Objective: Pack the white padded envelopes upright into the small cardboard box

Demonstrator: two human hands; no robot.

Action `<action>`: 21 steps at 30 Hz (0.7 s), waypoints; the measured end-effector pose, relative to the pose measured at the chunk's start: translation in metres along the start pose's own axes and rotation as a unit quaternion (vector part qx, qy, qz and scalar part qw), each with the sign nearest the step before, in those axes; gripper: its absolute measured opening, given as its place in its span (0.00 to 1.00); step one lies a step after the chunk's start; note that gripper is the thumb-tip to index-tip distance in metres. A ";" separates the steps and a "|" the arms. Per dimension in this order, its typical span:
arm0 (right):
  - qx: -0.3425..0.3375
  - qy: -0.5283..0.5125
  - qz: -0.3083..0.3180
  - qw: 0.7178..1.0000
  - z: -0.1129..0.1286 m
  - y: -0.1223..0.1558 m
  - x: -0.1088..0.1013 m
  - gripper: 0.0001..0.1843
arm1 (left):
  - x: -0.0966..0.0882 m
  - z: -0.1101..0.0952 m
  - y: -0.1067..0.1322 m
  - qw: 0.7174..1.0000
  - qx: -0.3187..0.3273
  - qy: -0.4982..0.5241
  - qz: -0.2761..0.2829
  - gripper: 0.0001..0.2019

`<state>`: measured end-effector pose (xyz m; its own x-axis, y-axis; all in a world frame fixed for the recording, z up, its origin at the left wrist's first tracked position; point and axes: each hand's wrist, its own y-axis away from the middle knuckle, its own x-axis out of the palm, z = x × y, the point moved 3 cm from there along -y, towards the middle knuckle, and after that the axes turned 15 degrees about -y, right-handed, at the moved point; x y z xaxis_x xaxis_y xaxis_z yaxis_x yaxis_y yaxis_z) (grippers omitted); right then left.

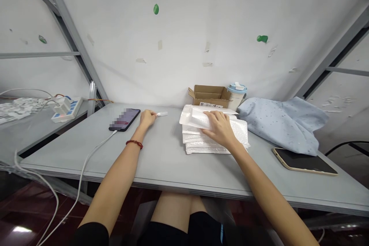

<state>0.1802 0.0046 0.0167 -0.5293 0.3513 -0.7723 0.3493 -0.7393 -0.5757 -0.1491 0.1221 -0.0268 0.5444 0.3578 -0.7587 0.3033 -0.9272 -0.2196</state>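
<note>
My left hand [148, 118] is closed on one end of a small, whitish, translucent strip-like piece [162, 113], low over the grey table. Its exact kind is too small to make out. On the right, my right hand [219, 126] grips the top white bubble mailer [198, 118], thumb below and fingers over it. That mailer lies slightly raised and askew on a stack of several more bubble mailers [198, 148]. Part of the stack is hidden behind my right hand and forearm.
A plugged-in phone [131, 117] lies left of my left hand, its white cable [86, 161] trailing over the table edge. Behind the mailers stand an open cardboard box [211, 93] and a lidded cup [236, 96]. Blue cloth [276, 123] and another phone [305, 160] lie at right.
</note>
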 end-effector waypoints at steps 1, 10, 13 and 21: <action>-0.001 0.001 -0.001 1.000 0.000 0.000 0.000 0.29 | -0.002 -0.003 0.001 1.000 -0.004 0.030 0.004 0.04; 0.008 0.005 0.007 1.000 0.001 -0.001 -0.001 0.30 | -0.035 -0.042 0.027 0.948 0.028 0.304 0.090 0.22; 0.011 0.009 0.013 1.000 0.001 -0.001 -0.001 0.31 | -0.043 -0.057 0.037 0.913 0.055 0.382 0.130 0.22; -0.011 0.013 0.002 1.000 -0.001 0.000 0.001 0.30 | -0.034 -0.080 0.058 0.905 0.107 0.366 0.189 0.16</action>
<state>0.1805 0.0054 0.0154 -0.5081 0.3633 -0.7809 0.3680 -0.7282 -0.5782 -0.0875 0.0650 0.0347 0.9736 -0.0858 -0.2117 -0.1296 -0.9706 -0.2027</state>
